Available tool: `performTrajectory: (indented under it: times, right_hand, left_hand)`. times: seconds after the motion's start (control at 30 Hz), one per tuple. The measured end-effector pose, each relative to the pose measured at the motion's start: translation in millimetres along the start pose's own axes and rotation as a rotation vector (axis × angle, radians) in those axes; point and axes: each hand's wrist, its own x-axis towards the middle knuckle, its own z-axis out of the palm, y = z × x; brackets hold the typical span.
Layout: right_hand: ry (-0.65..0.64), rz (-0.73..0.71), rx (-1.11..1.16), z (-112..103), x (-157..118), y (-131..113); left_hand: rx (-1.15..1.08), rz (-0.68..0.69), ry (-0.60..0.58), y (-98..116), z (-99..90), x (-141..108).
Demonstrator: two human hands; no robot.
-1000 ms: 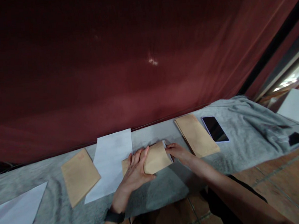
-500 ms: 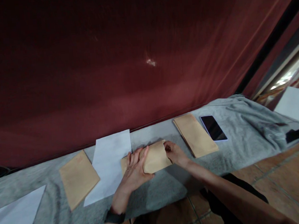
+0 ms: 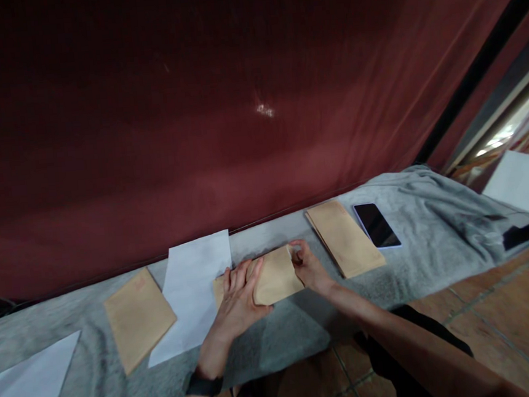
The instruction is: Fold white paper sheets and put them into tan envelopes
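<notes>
In the head view, a brown paper envelope (image 3: 278,279) lies crosswise in front of me. My left hand (image 3: 240,299) spans its left part, fingers across the top and thumb at the near edge. At the envelope's right end, my right hand (image 3: 308,269) has its thumb and fingers closed around the end edge, with a finger near the far corner. What those fingertips press on is partly hidden. White paper (image 3: 191,266) lies under the left end of the envelope. Right of my right hand sits a stack of brown envelopes (image 3: 344,238).
A phone (image 3: 378,225) lies beside the stack. Left are another brown envelope (image 3: 140,320) and a white sheet (image 3: 31,386). Grey cloth (image 3: 277,339) covers the narrow surface. A dark red wall (image 3: 240,132) rises behind it; floor tiles (image 3: 510,307) show below right.
My right fingers have shifted slightly toward the envelope's far right corner, one finger now stretched along it. My left hand keeps its place, and the view has moved very slightly.
</notes>
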Motion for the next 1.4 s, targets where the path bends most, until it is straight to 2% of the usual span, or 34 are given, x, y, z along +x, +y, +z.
performTrajectory:
  times: [0.13, 0.2, 0.23, 0.33, 0.4, 0.47, 0.57, 0.63, 0.7, 0.87, 0.97, 1.03, 1.13, 1.2, 1.33, 1.4]
  right_hand:
    - [0.051, 0.11, 0.363, -3, 0, -1]
    - [0.033, 0.155, 0.459, -6, 1, -1]
    - [0.03, 0.178, 0.49, -7, 1, -1]
    - [0.033, 0.223, 0.556, -10, -1, 0]
    - [0.024, 0.231, 0.59, -8, -4, 0]
    - [0.007, 0.238, 0.612, -3, -10, 0]
    - [-0.027, 0.246, 0.622, 6, -20, 0]
    - [-0.067, 0.25, 0.6, 9, -25, -1]
    - [-0.125, 0.258, 0.547, 9, -28, -3]
    - [-0.165, 0.259, 0.385, -8, -29, -5]
    - [-0.179, 0.245, 0.303, -22, -26, 5]
    - [-0.129, 0.2, 0.168, -28, -24, 12]
    - [-0.01, -0.058, -0.194, -31, -20, 18]
    - [-0.013, -0.259, -0.366, -28, -20, 16]
    - [-0.219, -0.537, -0.686, -13, -26, 13]
    - [-0.291, -0.596, -0.862, -6, -30, 16]
  left_hand:
    - [-0.013, 0.01, 0.029, -1, 0.0, 1]
    - [-0.054, -0.014, 0.117, 2, -0.9, 3]
    - [-0.089, -0.051, 0.2, 4, -0.8, 4]
    - [-0.287, -0.282, 0.519, 11, 3.9, 8]
    - [-0.53, -0.486, 0.626, 17, 10.3, 10]
    - [-0.881, -0.652, 0.575, 25, 17.4, 11]
    - [-1.432, -0.744, 0.33, 42, 26.1, 12]
    - [-1.629, -0.745, 0.226, 52, 29.9, 13]
    - [-1.697, -0.751, 0.205, 58, 32.3, 15]
    - [-1.616, -0.844, 0.242, 48, 32.7, 14]
    - [-1.524, -0.79, 0.242, 40, 32.2, 9]
    - [-1.451, -0.749, 0.225, 36, 33.9, 6]
    - [-1.303, -0.727, 0.159, 32, 38.6, 3]
    - [-1.135, -0.697, 0.116, 28, 40.4, 2]
    - [-0.555, -0.61, 0.131, 23, 35.7, -2]
    - [-0.277, -0.557, 0.183, 24, 32.2, -2]
